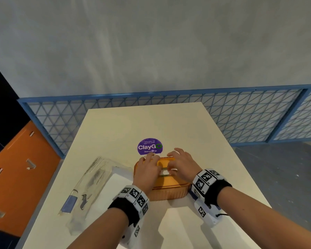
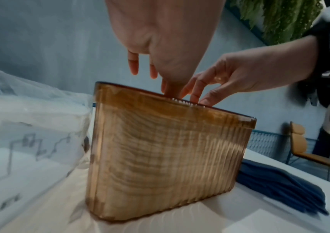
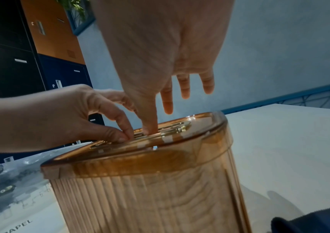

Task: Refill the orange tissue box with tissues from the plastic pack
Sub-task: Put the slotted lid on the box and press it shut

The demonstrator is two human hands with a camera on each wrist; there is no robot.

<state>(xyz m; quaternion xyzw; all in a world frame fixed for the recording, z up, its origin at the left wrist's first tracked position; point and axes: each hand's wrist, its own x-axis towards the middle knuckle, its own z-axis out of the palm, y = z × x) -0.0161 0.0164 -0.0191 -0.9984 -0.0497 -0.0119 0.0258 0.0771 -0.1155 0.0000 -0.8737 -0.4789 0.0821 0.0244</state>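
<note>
On the white table (image 1: 169, 123), the orange tissue box (image 1: 171, 192) stood just beside the plastic pack (image 1: 90, 186). Left hand (image 1: 148, 168) and right hand (image 1: 181, 163) pinched at the slot's tissue (image 1: 164, 171); pulling gently and evenly seemed wisest.

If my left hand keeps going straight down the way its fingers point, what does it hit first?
Most likely the lid of the orange tissue box. The left hand is right over it, fingertips at the slot, where a white tissue shows; whether they already touch it is unclear.
</note>
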